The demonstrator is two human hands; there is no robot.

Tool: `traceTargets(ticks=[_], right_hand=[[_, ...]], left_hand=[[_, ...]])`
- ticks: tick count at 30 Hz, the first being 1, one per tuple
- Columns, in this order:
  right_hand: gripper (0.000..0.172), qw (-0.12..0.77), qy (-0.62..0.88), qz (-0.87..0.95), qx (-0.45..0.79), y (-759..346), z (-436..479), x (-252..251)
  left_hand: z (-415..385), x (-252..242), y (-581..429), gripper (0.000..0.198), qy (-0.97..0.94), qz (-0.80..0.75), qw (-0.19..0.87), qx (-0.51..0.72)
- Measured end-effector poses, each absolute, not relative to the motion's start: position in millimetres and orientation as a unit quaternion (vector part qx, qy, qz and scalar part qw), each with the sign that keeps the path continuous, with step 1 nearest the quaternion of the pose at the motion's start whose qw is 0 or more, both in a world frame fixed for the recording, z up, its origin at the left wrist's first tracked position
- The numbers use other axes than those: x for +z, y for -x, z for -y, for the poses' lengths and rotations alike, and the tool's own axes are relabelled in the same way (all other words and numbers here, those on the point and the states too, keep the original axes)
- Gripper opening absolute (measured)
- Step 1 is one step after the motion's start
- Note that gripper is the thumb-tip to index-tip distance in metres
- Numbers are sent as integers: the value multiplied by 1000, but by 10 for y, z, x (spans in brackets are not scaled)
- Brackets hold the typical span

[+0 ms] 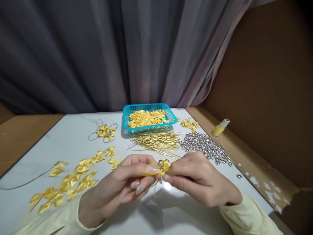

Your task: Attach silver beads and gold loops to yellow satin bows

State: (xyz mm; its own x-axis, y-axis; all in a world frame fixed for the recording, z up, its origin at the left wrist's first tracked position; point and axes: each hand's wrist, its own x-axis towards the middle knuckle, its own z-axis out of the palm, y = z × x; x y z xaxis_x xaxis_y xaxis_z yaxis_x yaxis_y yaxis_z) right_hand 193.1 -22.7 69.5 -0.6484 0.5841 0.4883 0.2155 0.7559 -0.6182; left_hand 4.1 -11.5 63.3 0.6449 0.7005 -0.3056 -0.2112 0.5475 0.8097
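Note:
A yellow ribbon bow (165,167) is held between my two hands above the front of the table. My left hand (127,176) pinches its left side between thumb and fingers. The fingers of my right hand (198,178) are closed on its right side. Against the bow sits a shiny silver bead (160,162), partly covered by ribbon and fingers. A thin gold tie (156,192) loops down below the bow. Several loose yellow bows (69,182) lie to the left of my left hand.
Behind my hands lies a pile of gold ties (156,141), with a blue basket (126,125) of yellow bows beyond it. Silver beads (205,147) spread at right, near a yellow-and-white cone (220,127). Finished-looking looped bows (105,131) rest back left; more bows (189,124) lie back right.

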Motion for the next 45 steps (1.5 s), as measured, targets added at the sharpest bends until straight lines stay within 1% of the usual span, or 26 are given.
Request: traceTargets(ticks=[12,16,21,23,26,27,29,31,33,35,38,40,45], right_hand=[[24,390,225,840,303,-1907,161,623],[23,386,231,838,308,-1887,140,590],[25,380,263,846,266,-1865,135,562],[24,355,280,857,250,-1899,131,586],[13,312,321,866,223,-2011,140,665],[10,318,337,861,209,-2051,150,693],[15,357,348,851,164,-2100,178,736],[15,369,337,859,113,-2090,205,749],[17,329,319,887,61,-2027,218,730],[22,266,306,914,14,-1948,208,694],[23,192,289,938,-12,-1875,168,645],[21,172,276,946,-1,-1870,141,626],[20,181,254,950,21,-1899,109,587]], left_hand=[[173,746,27,18,-542,-343,709,294],[167,782,42,18,-593,-360,658,293],[157,806,64,19,-643,-403,586,284],[149,816,67,19,-663,-416,554,284],[123,828,63,19,-691,-436,505,277],[114,831,60,19,-699,-441,494,272],[98,831,53,20,-710,-448,478,258],[89,824,44,20,-718,-449,474,240],[84,810,34,22,-723,-444,483,219],[80,791,26,24,-728,-429,497,198],[69,761,20,27,-740,-411,503,176],[60,749,21,29,-749,-407,496,166],[42,766,23,26,-768,-399,477,152]])
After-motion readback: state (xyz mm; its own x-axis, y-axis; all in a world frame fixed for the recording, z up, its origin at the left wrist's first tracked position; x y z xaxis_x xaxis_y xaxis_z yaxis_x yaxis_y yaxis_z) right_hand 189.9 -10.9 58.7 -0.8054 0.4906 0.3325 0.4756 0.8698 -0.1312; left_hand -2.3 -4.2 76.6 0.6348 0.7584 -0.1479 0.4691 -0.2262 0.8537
